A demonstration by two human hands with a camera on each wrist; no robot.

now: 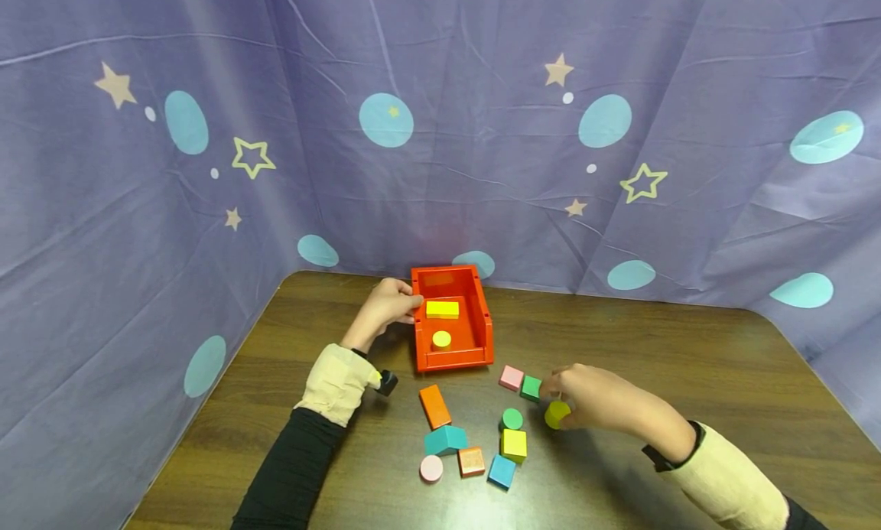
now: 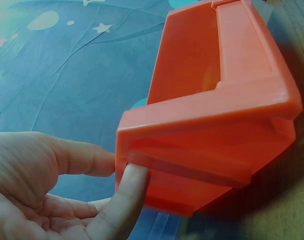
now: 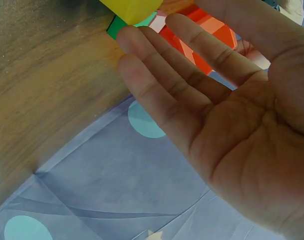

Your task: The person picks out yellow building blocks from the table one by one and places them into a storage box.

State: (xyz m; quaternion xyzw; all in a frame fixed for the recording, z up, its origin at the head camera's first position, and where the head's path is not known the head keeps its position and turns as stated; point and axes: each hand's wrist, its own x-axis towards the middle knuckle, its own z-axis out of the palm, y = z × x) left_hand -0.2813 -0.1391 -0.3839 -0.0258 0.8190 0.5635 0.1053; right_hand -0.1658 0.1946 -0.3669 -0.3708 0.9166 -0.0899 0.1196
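A red open-fronted bin [image 1: 487,327] stands toward the back of the table. The left hand [image 1: 391,300] grips its left wall, and the left wrist view shows the thumb [image 2: 132,185] against the outer side. A yellow rectangular block [image 1: 443,310] and a yellow cylinder [image 1: 441,339] lie inside. To the right, the right hand [image 1: 592,396] holds another yellow cylinder [image 1: 556,416] at the ends of its thumb and fingers. The thumb tip lies outside the right wrist view. Beside these fingers sit a green block [image 1: 531,388] and a pink block [image 1: 512,377].
Between the arms lie an orange block [image 1: 435,406], a teal wedge [image 1: 446,440], a pink round piece [image 1: 431,469], an orange square block [image 1: 471,462], a blue block [image 1: 502,472], a yellow cube [image 1: 513,445] and a green cylinder [image 1: 512,419]. A patterned curtain [image 1: 482,186] hangs behind the table.
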